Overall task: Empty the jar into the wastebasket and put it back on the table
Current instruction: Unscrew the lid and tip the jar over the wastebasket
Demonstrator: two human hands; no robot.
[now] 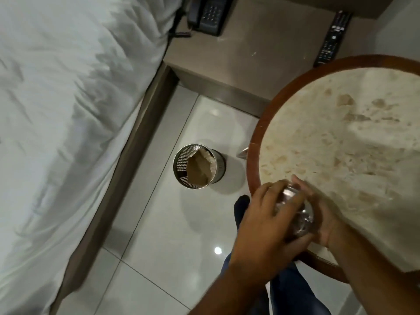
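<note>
A small clear glass jar with a shiny metal top lies tilted between both my hands, over the near left edge of the round stone-topped table. My left hand covers its left side and lid end. My right hand cups it from the right and underneath. Motion blur hides what the jar contains. The metal mesh wastebasket stands on the floor to the left of the table, with crumpled brown paper inside.
A bed with white sheets fills the left side. A nightstand at the back holds a black telephone and a remote control. My legs in jeans and a dark sock are over glossy floor tiles.
</note>
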